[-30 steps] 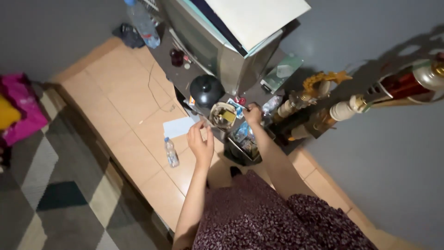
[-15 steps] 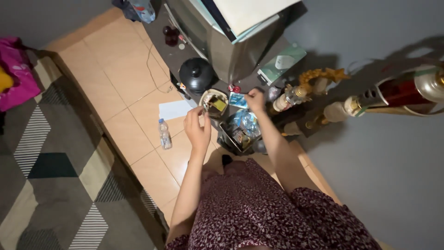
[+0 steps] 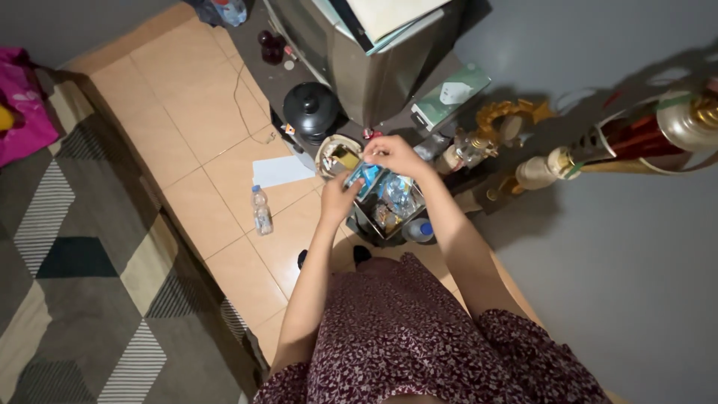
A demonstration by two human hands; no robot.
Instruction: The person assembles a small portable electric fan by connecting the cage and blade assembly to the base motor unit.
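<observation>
Both my hands meet over a small blue packet point(image 3: 365, 177), held above a dark bin point(image 3: 389, 213) full of wrappers and a bottle. My left hand point(image 3: 338, 197) pinches the packet's lower edge. My right hand point(image 3: 395, 155) grips its top edge. Just left of the packet stands a round bowl point(image 3: 336, 156) with small items in it, on the edge of a dark low stand.
A black pot point(image 3: 310, 108), a grey television point(image 3: 366, 71) and a green box point(image 3: 451, 95) sit on the stand. Gold trophies point(image 3: 508, 142) stand at right against the grey wall. A water bottle point(image 3: 261, 211) and white paper point(image 3: 282, 170) lie on the tiled floor; patterned rug at left.
My right hand brought the blue packet from the stand toward the bin, and my left hand rose to take hold of it too. The view shifted slightly.
</observation>
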